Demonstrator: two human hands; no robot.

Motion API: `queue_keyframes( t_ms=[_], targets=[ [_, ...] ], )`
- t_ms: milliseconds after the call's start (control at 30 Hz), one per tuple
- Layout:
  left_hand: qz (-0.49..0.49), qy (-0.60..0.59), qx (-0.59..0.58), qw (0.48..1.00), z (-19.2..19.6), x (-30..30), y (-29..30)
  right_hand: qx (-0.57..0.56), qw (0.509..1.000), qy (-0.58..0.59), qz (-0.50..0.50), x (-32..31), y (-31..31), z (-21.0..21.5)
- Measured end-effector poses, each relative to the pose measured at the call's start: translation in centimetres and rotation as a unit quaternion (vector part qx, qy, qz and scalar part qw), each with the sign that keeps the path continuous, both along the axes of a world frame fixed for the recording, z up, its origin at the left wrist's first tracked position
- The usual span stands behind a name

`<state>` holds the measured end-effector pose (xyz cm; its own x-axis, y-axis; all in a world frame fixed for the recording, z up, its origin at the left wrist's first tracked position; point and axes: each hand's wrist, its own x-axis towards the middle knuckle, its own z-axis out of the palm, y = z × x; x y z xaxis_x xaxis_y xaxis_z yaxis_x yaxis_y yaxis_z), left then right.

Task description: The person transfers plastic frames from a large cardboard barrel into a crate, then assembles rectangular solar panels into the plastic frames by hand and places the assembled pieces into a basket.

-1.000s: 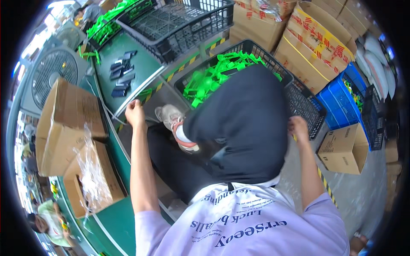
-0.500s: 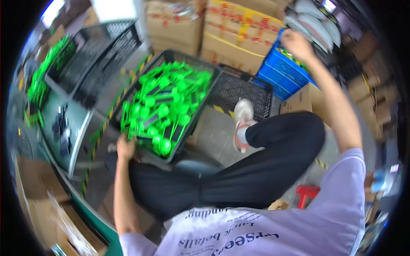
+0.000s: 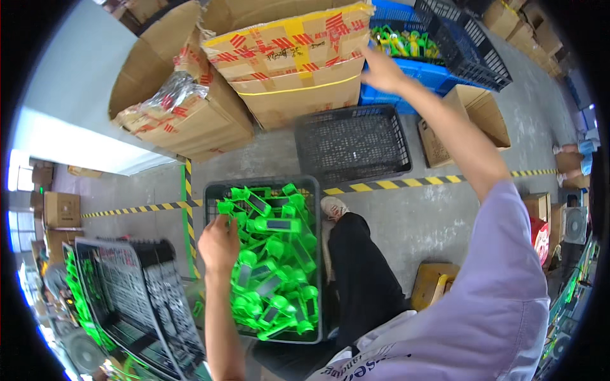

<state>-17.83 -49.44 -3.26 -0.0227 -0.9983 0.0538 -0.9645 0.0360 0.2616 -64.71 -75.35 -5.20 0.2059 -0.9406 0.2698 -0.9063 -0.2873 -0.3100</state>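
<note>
A black plastic crate (image 3: 316,254) full of bright green plastic parts (image 3: 270,263) stands in front of me, near my leg. Several of the parts have dark rectangular panels, and some have rounded ends. My left hand (image 3: 219,246) is over the crate's left side beside the upper parts. Its fingers are curled, and whatever lies under them is hidden. My right hand (image 3: 383,71) reaches far forward beside the corner of a tall cardboard box, just in front of a blue crate (image 3: 422,75). Its fingers are apart and I see nothing in them. Green and yellow pieces (image 3: 403,43) lie in the blue crate.
An empty black crate (image 3: 352,145) lies on the floor ahead. Tall taped cardboard boxes (image 3: 298,70) stand behind it. An open carton (image 3: 438,143) sits right of it. Another black crate (image 3: 460,38) leans over the blue one. Stacked crates (image 3: 136,298) stand at left.
My view has swung to the left crates' far side and the boxes ahead. My left hand has shifted from the crate's near corner to its upper left side. My right hand stays stretched toward the blue crate.
</note>
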Motion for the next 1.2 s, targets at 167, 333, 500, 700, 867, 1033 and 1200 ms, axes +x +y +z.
queue_keyframes(
  t_ms=[167,333,500,700,867,1033,1200],
  targets=[
    [-0.013,0.014,0.082,0.996,1.4,-2.5,-12.4,-0.077,0.993,0.087,0.004,5.1,-17.2,5.5],
    [0.003,0.045,0.046,0.998,5.3,-2.2,-29.1,0.041,0.992,0.088,0.074,3.2,-21.3,4.1],
    [-0.046,0.006,-0.102,0.994,7.8,-9.6,-51.3,-0.059,0.989,-0.04,0.126,1.2,-14.6,1.4],
    [-0.186,-0.108,0.124,0.969,-3.6,-17.9,-68.1,-0.133,0.984,-0.091,0.072,2.0,-13.8,-0.3],
    [-0.09,-0.252,0.311,0.912,-19.0,-19.0,-74.1,-0.231,0.966,-0.083,0.084,1.8,-12.0,-3.2],
    [0.01,-0.184,0.34,0.922,-32.4,-11.9,-72.9,-0.193,0.976,0.028,0.093,1.5,-7.2,-3.5],
    [0.02,-0.137,0.284,0.949,-35.8,-7.7,-70.2,-0.127,0.983,0.028,0.131,1.8,-5.0,-2.7]
  ],
)
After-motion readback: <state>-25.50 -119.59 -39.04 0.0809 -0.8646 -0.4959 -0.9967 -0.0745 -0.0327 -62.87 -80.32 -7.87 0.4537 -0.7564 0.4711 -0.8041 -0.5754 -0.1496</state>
